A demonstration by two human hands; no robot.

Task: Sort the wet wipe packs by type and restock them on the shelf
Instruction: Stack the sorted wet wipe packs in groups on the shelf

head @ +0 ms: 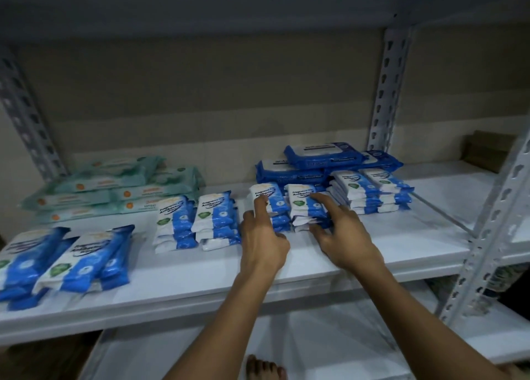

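Small white-and-blue antibacterial wipe packs stand in low stacks along the white shelf. My left hand rests its straight index finger on top of one middle stack. My right hand spreads its fingers over the neighbouring stack, thumb against the stack's front. More stacks of the same kind sit to the left, at the front left and to the right. Large dark blue packs are piled behind. Pale green packs lie at the back left.
Perforated grey uprights stand at the back and at the front right. A cardboard box sits on the adjoining shelf to the right. A lower white shelf runs below, and a bare foot shows on the floor.
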